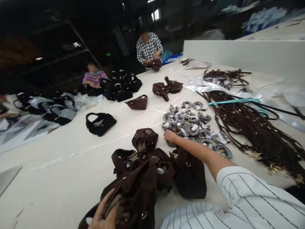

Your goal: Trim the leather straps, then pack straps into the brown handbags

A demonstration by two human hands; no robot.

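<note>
At the bottom, my left hand grips the opened mouth of a dark brown handbag, its fingers around the edge and its khaki lining showing. My right hand reaches out to the near left edge of a pile of coiled straps in clear wrap with white tags. Its fingers are curled at one coil, and the fingertips are partly hidden. Between my hands lie more brown handbags, one with its mouth up and another flat with gold rings.
Loose brown straps with gold clasps spread along the right, near a teal band. A black handbag and several brown bags lie farther off. Across the white table, one co-worker handles a brown bag; another sits behind black bags.
</note>
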